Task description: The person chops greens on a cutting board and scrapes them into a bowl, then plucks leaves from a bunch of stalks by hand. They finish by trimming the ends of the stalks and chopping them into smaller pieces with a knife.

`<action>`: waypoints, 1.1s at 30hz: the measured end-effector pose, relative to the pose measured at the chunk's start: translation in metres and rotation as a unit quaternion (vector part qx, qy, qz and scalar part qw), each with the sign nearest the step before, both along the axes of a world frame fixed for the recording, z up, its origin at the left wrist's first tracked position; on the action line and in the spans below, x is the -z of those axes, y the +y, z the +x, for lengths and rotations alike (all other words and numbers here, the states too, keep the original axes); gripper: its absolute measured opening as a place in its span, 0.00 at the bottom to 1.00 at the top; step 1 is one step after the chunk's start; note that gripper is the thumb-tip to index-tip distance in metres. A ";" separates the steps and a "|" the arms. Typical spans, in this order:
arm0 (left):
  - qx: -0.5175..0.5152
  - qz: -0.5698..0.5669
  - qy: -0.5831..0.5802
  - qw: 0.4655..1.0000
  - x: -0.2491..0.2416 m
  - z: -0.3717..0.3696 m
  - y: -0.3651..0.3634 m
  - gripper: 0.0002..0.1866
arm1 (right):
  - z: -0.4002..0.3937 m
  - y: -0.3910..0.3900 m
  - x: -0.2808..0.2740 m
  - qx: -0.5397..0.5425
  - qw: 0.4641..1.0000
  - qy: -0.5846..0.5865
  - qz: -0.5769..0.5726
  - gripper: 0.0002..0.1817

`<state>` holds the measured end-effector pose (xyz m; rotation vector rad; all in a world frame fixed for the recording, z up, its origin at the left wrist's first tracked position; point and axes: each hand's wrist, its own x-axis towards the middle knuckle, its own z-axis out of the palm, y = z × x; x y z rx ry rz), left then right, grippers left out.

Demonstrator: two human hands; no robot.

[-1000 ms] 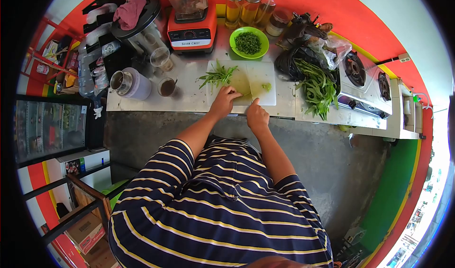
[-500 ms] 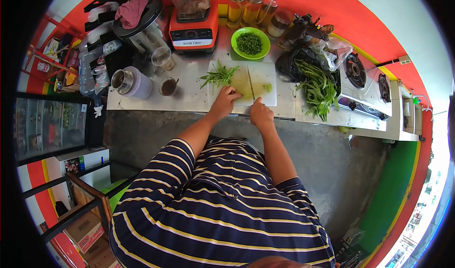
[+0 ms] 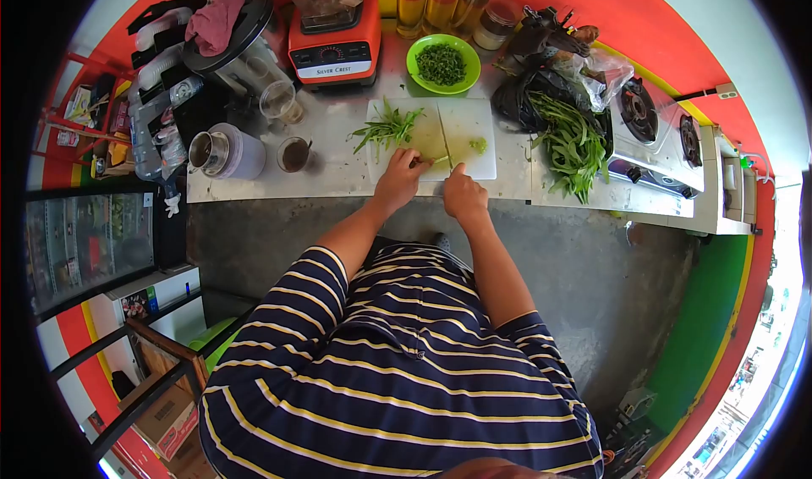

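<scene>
On the white cutting board (image 3: 482, 164), my right hand (image 3: 464, 195) is closed round the handle of a knife (image 3: 445, 137), whose blade points away from me. My left hand (image 3: 399, 179) is pinched on a thin green stem (image 3: 433, 160) just left of the blade. Leafy greens (image 3: 387, 129) lie on the board beyond my left hand. A small pile of chopped pieces (image 3: 479, 145) is to the right of the knife. Behind the board stands a green bowl (image 3: 463, 84) with chopped greens in it.
A glass of dark liquid (image 3: 294, 154), a metal-topped container (image 3: 235, 152) and clear cups (image 3: 277, 100) are at the left. A red blender (image 3: 335, 53) stands behind. On the right are a leafy bunch (image 3: 571, 153), black bag (image 3: 516, 100) and gas stove (image 3: 647, 153).
The view has shifted slightly. A green stem now shows between my left fingers and the knife, where it was not clearly visible before.
</scene>
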<state>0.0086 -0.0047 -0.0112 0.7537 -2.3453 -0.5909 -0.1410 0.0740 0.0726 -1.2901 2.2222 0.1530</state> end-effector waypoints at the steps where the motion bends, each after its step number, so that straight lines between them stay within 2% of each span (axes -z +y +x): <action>1: -0.003 0.006 0.003 1.000 -0.001 0.000 0.001 0.26 | 0.001 0.000 -0.003 0.001 1.000 -0.009 -0.001 0.16; 8: -0.001 0.008 -0.002 1.000 0.000 0.001 0.000 0.26 | 0.004 0.002 0.011 0.043 0.998 -0.032 -0.011 0.17; 17: -0.024 0.034 0.013 0.999 -0.009 -0.001 0.005 0.22 | 0.006 -0.004 0.015 0.051 0.998 -0.042 -0.005 0.17; 24: -0.021 0.024 0.006 0.999 -0.009 0.001 0.005 0.22 | 0.009 -0.007 0.006 0.022 0.999 -0.027 0.003 0.19; 33: 0.062 0.029 -0.005 0.998 -0.010 0.008 -0.023 0.26 | 0.005 -0.021 0.017 0.039 0.998 -0.038 -0.030 0.19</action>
